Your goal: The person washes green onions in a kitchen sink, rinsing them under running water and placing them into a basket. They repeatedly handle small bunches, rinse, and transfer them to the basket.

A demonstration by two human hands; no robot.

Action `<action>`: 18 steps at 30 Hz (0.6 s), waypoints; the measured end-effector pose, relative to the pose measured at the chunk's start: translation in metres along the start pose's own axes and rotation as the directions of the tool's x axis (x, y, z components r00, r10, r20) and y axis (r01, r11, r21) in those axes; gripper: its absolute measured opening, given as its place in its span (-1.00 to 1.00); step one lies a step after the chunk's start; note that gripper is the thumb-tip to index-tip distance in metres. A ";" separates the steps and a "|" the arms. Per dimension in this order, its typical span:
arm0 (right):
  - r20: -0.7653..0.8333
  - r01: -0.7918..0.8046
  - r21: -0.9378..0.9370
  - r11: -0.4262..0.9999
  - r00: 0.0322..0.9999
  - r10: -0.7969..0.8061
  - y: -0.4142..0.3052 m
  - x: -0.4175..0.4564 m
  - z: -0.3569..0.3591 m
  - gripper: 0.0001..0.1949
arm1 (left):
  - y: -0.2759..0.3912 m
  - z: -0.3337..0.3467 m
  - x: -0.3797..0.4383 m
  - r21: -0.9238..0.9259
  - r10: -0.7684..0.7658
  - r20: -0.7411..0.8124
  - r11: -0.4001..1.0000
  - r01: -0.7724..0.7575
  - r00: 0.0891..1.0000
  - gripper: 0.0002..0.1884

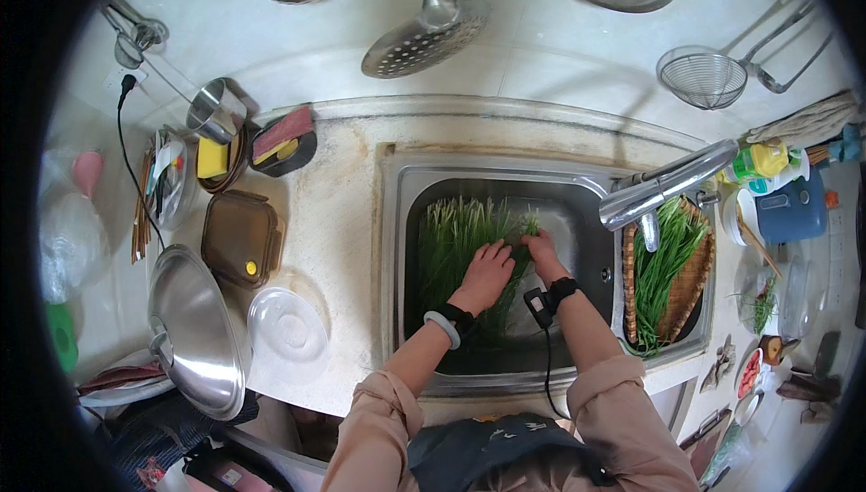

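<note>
Long green leafy stalks, perhaps chives (443, 242), lie in the large basin of a steel sink (392, 269), their pale cut ends towards the wall. My left hand (487, 272) rests over the right part of the bunch with its fingers slightly spread. Close to its right, my right hand (539, 248) has its fingers closed around a small clump of the stalks near their pale ends. More green stalks (659, 269) fill a woven basket (697, 275) in the small basin at the right.
A chrome faucet (670, 184) reaches over the sink's right side. Left on the counter are a brown lidded box (240, 238), a clear plastic lid (287, 323) and a domed steel lid (196, 336). A skimmer (429, 39) hangs on the wall. Bowls and bottles stand at the right.
</note>
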State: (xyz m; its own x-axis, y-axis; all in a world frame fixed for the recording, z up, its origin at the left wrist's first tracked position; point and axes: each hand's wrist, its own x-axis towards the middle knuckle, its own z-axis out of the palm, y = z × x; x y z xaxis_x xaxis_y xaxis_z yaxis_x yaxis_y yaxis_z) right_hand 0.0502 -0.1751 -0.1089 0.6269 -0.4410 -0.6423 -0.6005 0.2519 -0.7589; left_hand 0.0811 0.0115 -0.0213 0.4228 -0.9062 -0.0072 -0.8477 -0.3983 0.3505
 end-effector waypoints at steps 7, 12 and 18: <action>0.190 0.063 -0.049 0.997 0.980 -0.053 -0.008 -0.011 -0.019 -0.63 | -0.008 0.000 0.010 0.072 -0.079 0.237 0.995 0.064 0.968 -0.56; -0.298 0.255 -0.411 0.875 0.870 -0.393 0.047 0.015 -0.035 -0.62 | -0.007 -0.003 0.007 0.309 -0.182 0.284 0.947 0.090 0.941 -0.47; 0.371 0.150 -0.053 0.987 0.921 -0.120 0.000 -0.005 -0.027 -0.55 | 0.005 0.005 0.000 0.151 -0.032 0.124 0.989 0.013 0.992 -0.41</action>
State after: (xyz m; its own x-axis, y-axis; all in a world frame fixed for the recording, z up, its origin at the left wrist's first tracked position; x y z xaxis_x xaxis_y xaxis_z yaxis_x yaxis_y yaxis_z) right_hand 0.0337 -0.1964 -0.1029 0.8333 -0.1170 -0.5402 -0.5251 0.1374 -0.8399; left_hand 0.0753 0.0085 -0.0247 0.4064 -0.9037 -0.1347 -0.8808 -0.4267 0.2054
